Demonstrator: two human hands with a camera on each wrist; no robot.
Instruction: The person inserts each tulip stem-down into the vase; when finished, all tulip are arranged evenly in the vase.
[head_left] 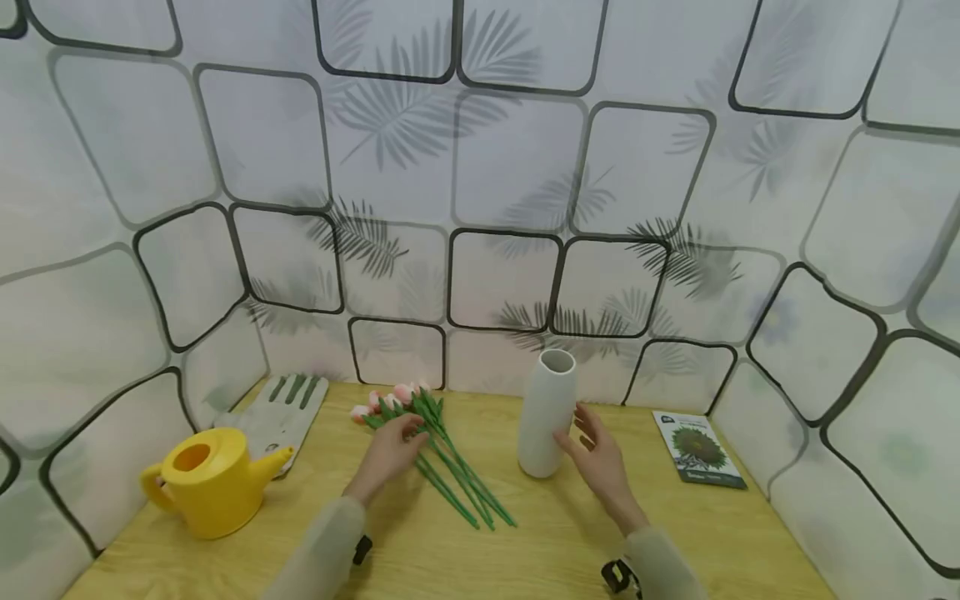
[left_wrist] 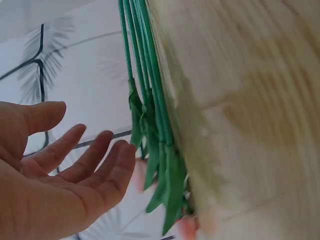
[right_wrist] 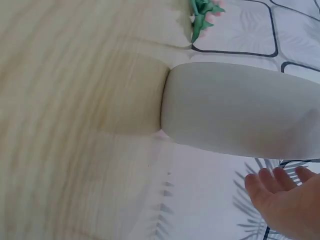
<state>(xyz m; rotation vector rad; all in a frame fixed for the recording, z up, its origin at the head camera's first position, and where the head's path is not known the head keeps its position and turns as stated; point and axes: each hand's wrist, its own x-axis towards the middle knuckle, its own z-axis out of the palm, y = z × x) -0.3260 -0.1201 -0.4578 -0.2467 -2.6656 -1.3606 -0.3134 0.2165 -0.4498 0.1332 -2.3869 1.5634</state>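
A tall white vase [head_left: 547, 417] stands upright on the wooden table. My right hand [head_left: 597, 454] is at its right side, fingers relaxed; the right wrist view shows a small gap between that hand [right_wrist: 285, 200] and the vase [right_wrist: 235, 107]. Pink artificial tulips [head_left: 390, 402] with green stems [head_left: 461, 483] lie on the table left of the vase. Over their leaves hovers my left hand [head_left: 393, 450], its fingers loosely bent. In the left wrist view the hand [left_wrist: 75, 170] has nothing between thumb and fingers, beside the green leaves [left_wrist: 172, 185].
At the left stands a yellow watering can [head_left: 213, 483], its spout pointing right. Behind it lies a pair of light gloves [head_left: 281, 417] with dark green stripes. A seed packet [head_left: 699, 450] with a flower picture lies at the right. Patterned walls [head_left: 510, 283] enclose the table [head_left: 450, 567].
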